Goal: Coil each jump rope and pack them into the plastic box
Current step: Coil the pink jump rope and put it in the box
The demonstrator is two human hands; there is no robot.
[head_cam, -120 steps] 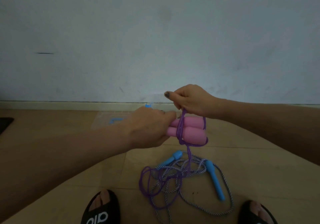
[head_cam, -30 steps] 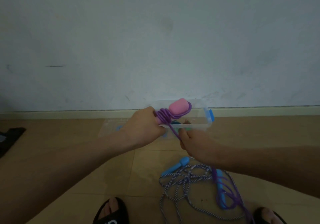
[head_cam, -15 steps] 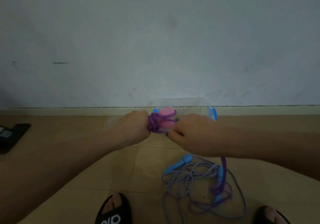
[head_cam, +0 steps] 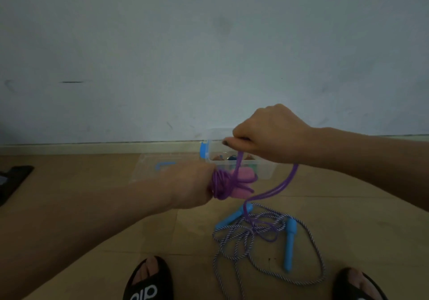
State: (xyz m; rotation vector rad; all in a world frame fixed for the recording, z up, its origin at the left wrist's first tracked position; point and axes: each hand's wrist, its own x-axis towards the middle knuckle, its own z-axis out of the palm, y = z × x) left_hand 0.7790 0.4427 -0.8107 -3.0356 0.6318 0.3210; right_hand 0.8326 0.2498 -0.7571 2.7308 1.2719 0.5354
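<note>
My left hand grips the pink handles of a jump rope, with several turns of its purple cord wound around them. Above and to the right, my right hand pinches that cord, and a loose purple loop hangs from it toward the floor. A second jump rope, striped cord with blue handles, lies tangled on the floor below. The clear plastic box with a blue latch stands by the wall behind my hands, something dark inside it.
The box's clear lid lies flat to its left. A dark object sits at the left edge of the floor. My feet in black sandals show at the bottom edge. A wall rises behind.
My right hand has risen from beside the handles to above them, pulling the purple cord up. More turns are wound on the handles and less purple cord lies on the floor.
</note>
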